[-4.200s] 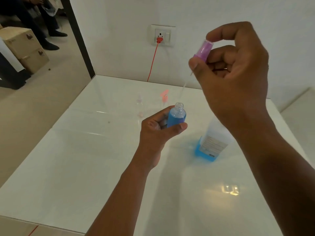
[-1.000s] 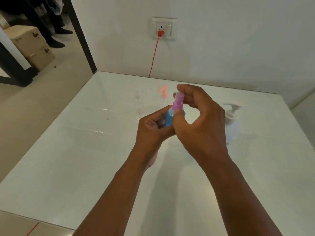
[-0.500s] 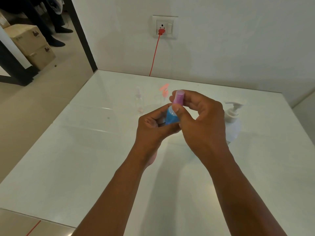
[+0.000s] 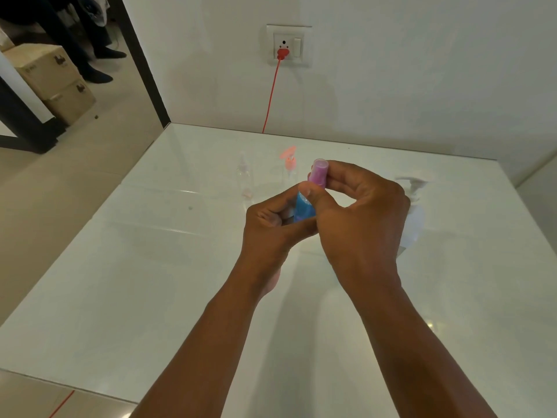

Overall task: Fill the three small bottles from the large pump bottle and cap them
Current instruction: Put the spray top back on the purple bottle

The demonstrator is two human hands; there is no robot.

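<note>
My left hand (image 4: pixel 272 227) grips a small bottle (image 4: pixel 304 209) full of blue liquid, held above the middle of the white table (image 4: pixel 150 282). My right hand (image 4: pixel 358 218) pinches the purple spray cap (image 4: pixel 318 173) that sits on the bottle's neck. Behind them stand a clear small bottle (image 4: pixel 243 176) with a clear top and another small bottle with a pink pump top (image 4: pixel 288 159). The large pump bottle (image 4: pixel 413 212) stands at the right, partly hidden behind my right hand.
A red cable (image 4: pixel 271 95) runs from the wall socket (image 4: pixel 287 45) down behind the table's far edge. Cardboard boxes (image 4: pixel 54 79) and a person's legs (image 4: pixel 87 31) are on the floor at the far left.
The purple cap, held high above the open bottle 4.2 s ago, has come down onto its neck. Over the last second my right-hand fingers have shifted round the cap.
</note>
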